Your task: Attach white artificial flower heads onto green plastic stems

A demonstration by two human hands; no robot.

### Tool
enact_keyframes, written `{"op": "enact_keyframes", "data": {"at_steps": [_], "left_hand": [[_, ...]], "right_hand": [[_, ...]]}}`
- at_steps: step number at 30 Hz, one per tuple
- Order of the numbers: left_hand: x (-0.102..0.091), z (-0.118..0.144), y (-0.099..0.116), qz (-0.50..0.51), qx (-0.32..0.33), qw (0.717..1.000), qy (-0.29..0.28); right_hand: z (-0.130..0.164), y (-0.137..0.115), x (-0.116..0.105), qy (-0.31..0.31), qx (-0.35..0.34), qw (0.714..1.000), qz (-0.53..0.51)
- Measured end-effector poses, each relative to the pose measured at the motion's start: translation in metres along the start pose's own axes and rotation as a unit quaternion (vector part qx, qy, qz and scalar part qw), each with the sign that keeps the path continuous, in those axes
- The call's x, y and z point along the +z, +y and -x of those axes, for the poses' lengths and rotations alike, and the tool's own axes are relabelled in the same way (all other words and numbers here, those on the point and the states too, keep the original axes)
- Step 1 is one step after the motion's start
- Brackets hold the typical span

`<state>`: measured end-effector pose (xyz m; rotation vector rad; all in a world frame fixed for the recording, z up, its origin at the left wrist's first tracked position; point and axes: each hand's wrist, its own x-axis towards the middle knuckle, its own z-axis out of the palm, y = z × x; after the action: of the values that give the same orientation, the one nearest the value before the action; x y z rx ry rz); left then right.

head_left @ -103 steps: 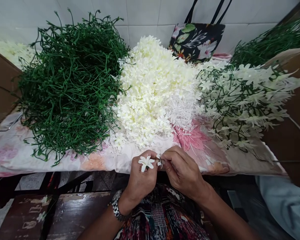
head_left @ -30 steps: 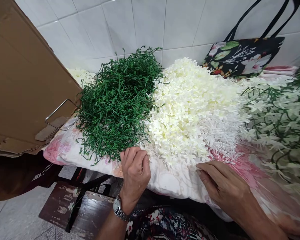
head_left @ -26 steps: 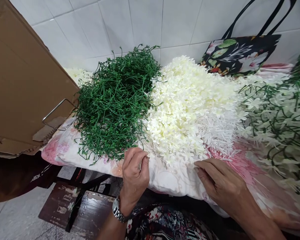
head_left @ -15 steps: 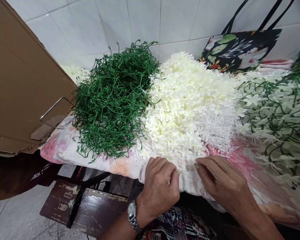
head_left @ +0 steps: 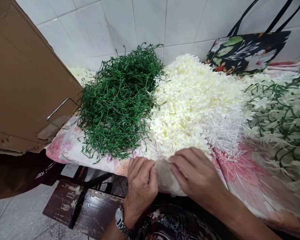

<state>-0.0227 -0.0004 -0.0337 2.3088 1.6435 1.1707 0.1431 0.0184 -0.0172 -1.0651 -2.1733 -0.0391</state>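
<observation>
My left hand [head_left: 142, 176], with a wristwatch on its wrist, is closed in a fist at the front edge of the flowered cloth [head_left: 240, 166]. To its right my right hand [head_left: 197, 171] pinches with bent fingers at the same edge. A pale, creased piece of cloth [head_left: 166, 176] stretches between the two hands; their fingertips are partly hidden. Right behind the hands lies a heap of cream artificial flowers [head_left: 185, 106], with thin white strands [head_left: 221, 133] at its right front. Left of it is a tangled pile of green plastic stems [head_left: 117, 103].
A cardboard box [head_left: 27, 76] with a wire handle [head_left: 61, 111] stands at the left. White flowers on green stems [head_left: 277, 123] fill the right side. A black floral bag [head_left: 250, 51] leans on the tiled wall. Below is a worn brown wooden board [head_left: 97, 210].
Both hands have moved left along the cloth edge, the right one further, so they are closer together. The view has shifted slightly.
</observation>
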Motion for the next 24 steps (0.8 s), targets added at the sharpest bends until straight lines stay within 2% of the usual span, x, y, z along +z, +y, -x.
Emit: {"op": "enact_keyframes", "data": {"at_steps": [3, 6, 11, 13, 16, 19, 24], "left_hand": [[-0.007, -0.002, -0.015, -0.039, 0.014, 0.998, 0.05], [-0.014, -0.006, -0.029, -0.091, 0.018, 0.991, 0.096], [-0.031, -0.021, -0.046, -0.198, 0.02, 0.967, 0.157], [-0.037, -0.031, -0.05, -0.248, 0.008, 0.959, 0.14], [-0.039, -0.044, -0.056, -0.299, -0.012, 0.951, 0.074], [-0.036, -0.047, -0.061, -0.275, -0.005, 0.958, 0.076], [-0.03, -0.04, -0.055, -0.171, 0.044, 0.969, 0.171]], "right_hand": [[-0.024, -0.011, 0.025, -0.062, -0.024, 0.993, 0.098], [-0.032, -0.012, 0.042, -0.072, -0.041, 0.984, 0.158], [-0.027, -0.008, 0.043, -0.071, -0.046, 0.984, 0.16], [-0.026, -0.007, 0.042, -0.067, -0.049, 0.983, 0.164], [-0.026, -0.006, 0.044, -0.063, -0.052, 0.982, 0.172], [-0.026, -0.006, 0.045, -0.063, -0.056, 0.981, 0.175], [-0.025, -0.007, 0.037, -0.047, -0.043, 0.987, 0.151]]}}
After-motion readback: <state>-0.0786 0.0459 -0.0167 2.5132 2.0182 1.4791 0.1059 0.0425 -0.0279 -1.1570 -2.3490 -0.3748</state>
